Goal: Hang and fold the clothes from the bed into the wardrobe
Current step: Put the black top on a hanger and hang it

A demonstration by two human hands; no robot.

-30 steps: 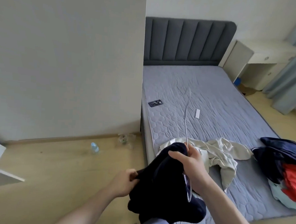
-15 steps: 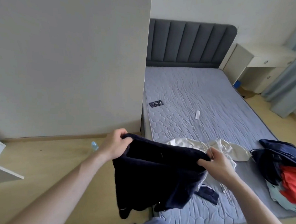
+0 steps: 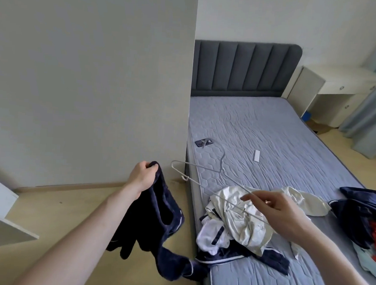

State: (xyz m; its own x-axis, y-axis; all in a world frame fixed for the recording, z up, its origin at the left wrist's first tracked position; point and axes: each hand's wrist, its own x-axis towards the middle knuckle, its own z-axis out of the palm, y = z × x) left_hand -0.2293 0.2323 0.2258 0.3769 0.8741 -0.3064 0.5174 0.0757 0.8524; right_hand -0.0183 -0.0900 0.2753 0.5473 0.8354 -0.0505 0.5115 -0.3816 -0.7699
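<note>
Hanging step in hand: the left hand (image 3: 143,175) grips the dark garment (image 3: 156,223) hanging beside the bed (image 3: 270,133), the right hand (image 3: 281,214) apparently pinches the wire hanger (image 3: 202,178); next, feed hanger into garment.

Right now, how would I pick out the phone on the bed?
Start at the grey mattress below the padded headboard. Along its left edge, near the wall corner, lies the phone: flat, dark and glossy. The only other small item nearby is a white remote, further right.
</note>
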